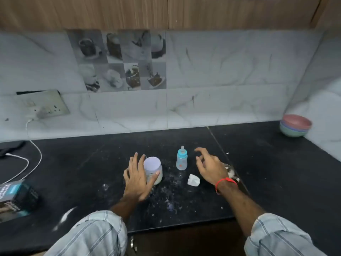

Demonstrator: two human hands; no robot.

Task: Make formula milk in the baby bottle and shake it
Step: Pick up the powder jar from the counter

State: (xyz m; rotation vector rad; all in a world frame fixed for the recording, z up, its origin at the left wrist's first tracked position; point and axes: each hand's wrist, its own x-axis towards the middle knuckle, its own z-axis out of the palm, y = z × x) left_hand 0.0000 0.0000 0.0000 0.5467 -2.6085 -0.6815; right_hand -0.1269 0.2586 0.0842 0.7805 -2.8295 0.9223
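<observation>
The baby bottle (181,159) stands upright on the dark surface (267,163), teat on, between the two hands and touched by neither. The left hand (137,179) lies against a lidded jar (154,169) of white powder, fingers (133,162) spread and not closed around it; the right hand (209,166) hovers with fingers loosely curled and holding nothing, partly hiding a glass (230,170) behind it. A white cap (193,180) lies on its side below the bottle amid spilled powder, with stacked bowls (295,125) far right and a box (15,198) far left
</observation>
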